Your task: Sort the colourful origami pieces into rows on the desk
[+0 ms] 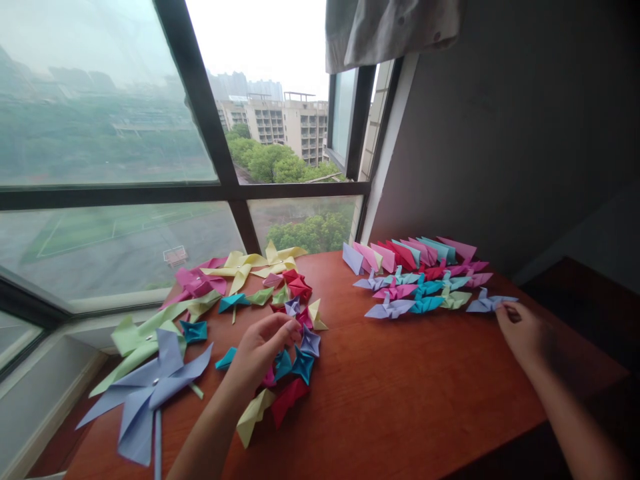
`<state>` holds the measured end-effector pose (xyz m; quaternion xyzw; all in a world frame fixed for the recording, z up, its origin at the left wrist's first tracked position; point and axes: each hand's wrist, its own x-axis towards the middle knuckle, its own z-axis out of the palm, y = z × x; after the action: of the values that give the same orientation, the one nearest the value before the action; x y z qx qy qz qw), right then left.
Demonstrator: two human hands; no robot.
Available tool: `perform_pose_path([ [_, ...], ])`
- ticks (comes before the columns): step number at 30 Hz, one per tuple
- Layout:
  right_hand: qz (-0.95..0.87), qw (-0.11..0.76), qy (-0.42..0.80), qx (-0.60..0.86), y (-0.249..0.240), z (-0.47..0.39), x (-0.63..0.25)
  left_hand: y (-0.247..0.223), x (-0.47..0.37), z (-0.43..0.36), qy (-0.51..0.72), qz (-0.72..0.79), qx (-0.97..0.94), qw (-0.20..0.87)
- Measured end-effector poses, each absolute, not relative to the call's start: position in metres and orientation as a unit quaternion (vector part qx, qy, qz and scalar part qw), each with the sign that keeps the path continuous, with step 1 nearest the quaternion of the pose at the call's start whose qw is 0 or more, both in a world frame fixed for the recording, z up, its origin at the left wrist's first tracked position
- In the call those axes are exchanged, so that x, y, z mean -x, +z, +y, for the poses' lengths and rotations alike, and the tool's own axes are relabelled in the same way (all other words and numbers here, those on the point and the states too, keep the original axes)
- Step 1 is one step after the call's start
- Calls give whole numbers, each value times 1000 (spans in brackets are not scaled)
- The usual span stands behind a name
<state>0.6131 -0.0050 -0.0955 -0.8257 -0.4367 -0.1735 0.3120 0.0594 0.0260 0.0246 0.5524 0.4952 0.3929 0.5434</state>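
Note:
At the right end of the front row of folded paper cranes, my right hand (523, 330) pinches the wing tip of a pale blue paper crane (487, 302) resting on the table (390, 393). To its left stand more cranes, among them a lavender one (389, 307), a teal one (427, 304) and a light green one (455, 299). My left hand (270, 337) hovers over the small folded paper pieces at the middle left, its fingers curled together; whether anything is between them is hidden. Near it lie a purple piece (311, 341) and a teal piece (303, 365).
Large paper pinwheels lie at the left, a lavender one (155, 383) in front and a yellow one (240, 267) behind. Upright folded pieces (400, 255) line the back right. A window frame (300, 192) borders the table's far side, with a dark wall at the right.

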Motion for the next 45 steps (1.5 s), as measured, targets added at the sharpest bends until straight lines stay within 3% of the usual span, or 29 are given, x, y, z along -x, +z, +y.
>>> perform_pose_path([
  [23,-447,340,-108,820,-105,13,-615,32,-61,23,393,496,-561,534],
  [45,-424,288,-77,855,-102,15,-613,30,-60,24,402,504,-542,540],
])
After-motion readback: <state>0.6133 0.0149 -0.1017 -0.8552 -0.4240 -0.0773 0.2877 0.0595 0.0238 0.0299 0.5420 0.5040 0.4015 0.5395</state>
